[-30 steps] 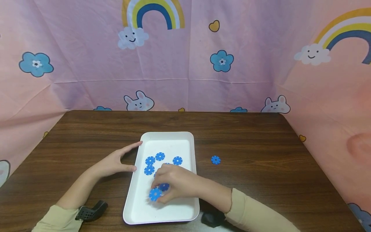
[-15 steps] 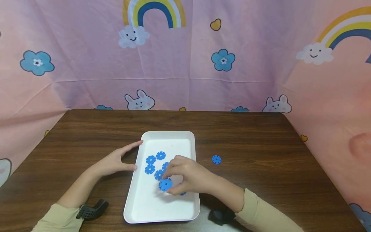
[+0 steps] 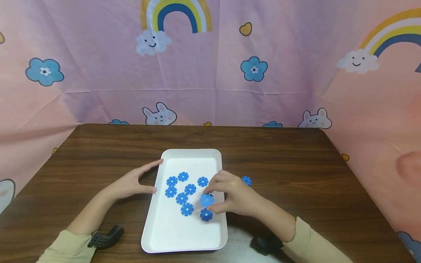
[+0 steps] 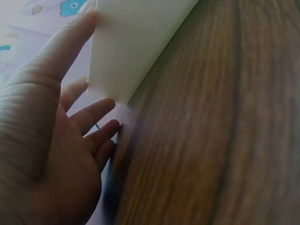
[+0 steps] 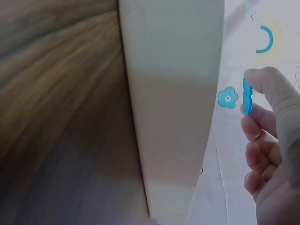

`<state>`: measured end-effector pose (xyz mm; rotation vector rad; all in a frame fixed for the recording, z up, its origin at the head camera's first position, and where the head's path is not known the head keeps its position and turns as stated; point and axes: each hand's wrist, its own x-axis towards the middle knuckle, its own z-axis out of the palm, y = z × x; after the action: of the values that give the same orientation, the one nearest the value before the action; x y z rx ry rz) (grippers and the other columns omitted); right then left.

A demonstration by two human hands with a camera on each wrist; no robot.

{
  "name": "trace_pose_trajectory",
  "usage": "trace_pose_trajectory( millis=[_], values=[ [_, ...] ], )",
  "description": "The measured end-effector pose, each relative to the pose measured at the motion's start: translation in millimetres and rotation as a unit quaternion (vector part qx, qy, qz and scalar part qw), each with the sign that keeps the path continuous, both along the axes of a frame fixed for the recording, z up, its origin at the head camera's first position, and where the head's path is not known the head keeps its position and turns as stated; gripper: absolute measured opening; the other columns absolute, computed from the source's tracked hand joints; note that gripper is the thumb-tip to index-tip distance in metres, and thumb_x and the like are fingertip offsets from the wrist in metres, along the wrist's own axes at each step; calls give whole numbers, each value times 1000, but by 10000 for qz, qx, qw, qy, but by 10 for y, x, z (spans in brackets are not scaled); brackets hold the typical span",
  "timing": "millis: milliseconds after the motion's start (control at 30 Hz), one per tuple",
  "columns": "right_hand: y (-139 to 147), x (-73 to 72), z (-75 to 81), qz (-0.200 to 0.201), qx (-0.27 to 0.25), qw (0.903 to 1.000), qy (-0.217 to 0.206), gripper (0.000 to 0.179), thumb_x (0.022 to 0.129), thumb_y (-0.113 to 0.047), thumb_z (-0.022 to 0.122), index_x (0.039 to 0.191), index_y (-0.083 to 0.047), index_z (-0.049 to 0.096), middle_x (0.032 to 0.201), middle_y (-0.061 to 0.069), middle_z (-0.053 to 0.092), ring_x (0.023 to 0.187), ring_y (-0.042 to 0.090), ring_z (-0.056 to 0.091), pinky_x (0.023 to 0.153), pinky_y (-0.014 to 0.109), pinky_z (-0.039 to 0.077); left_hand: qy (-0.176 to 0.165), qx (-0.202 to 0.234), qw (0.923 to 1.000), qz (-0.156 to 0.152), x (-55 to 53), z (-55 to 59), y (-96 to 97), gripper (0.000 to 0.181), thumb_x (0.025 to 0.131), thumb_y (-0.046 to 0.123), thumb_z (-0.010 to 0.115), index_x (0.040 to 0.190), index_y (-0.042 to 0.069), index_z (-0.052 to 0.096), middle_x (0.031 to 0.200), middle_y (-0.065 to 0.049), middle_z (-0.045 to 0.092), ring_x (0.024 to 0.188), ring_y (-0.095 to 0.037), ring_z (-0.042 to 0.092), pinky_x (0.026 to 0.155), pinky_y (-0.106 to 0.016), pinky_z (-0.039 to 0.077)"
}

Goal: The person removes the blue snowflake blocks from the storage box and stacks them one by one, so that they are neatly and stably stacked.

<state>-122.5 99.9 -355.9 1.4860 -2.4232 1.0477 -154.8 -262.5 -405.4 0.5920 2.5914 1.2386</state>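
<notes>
- With the right hand [image 3: 236,195], pinches a blue disc [image 3: 207,199] between the thumb and a fingertip, gripping it by opposite edges
- Holds this disc in the air over the right part of the white tray [image 3: 171,233], edge-on to the right wrist view and higher than the tray's side wall
- Keeps the other fingers of that hand loosely bent below the disc, as seen in the right wrist view
- With the left hand [image 3: 126,187], grasps nothing; has thumb and forefinger spread apart and touching the left side of the tray
- In the left wrist view, rests the thumb tip on the tray's outer wall, with the lower fingers slightly bent near its far corner; hard to tell which of these touch it
- Inside the tray, eight loose discs [image 3: 190,189], all lying on its floor: six in a crooked ring and tail at left and middle, one near the right wall, one just below the held disc
- On the brown table [image 3: 279,153], to the right of the tray, a lone disc [image 3: 246,180], just beside the right hand in the head view
- At both wrists, rolled-up beige sleeves [image 3: 67,246] and black devices [image 3: 106,237]
- Behind the table, a pink and purple cloth [image 3: 194,76] printed with rainbows, clouds, flowers and rabbits
</notes>
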Motion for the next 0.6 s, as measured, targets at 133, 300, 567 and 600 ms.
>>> trace_pose_trajectory(
  millis=[133,300,567,600],
  values=[
    [126,-11,-21,-201,-29,9997,-107,29,71,-20,86,97,-11,75,96,-6,65,92,9,52,77,19,49,17,-32,10000,-5,2,-4,0,84,78,32,79,149,26,34,152,-15,30,138,-43,22,97,-73,21],
    [273,-57,-55,-391,-192,9990,61,31,70,-19,87,97,-11,75,94,-7,64,89,9,52,73,20,50,41,-56,10000,-12,-1,-11,-4,84,78,33,78,149,27,34,153,-14,29,138,-43,21,97,-73,20],
    [461,-143,-110,-528,-545,9967,292,31,67,-14,88,95,-12,74,89,-8,62,84,10,52,62,28,50,62,-11,10000,-59,-8,-13,-16,84,78,31,79,149,26,34,152,-14,30,138,-42,22,99,-72,20],
    [486,-149,-118,-568,-549,9965,258,31,67,-14,88,95,-12,74,89,-9,62,84,11,52,60,30,50,67,-18,10000,-59,-9,-12,-15,84,78,31,79,149,26,34,152,-14,30,138,-42,22,99,-72,20]
  ],
)
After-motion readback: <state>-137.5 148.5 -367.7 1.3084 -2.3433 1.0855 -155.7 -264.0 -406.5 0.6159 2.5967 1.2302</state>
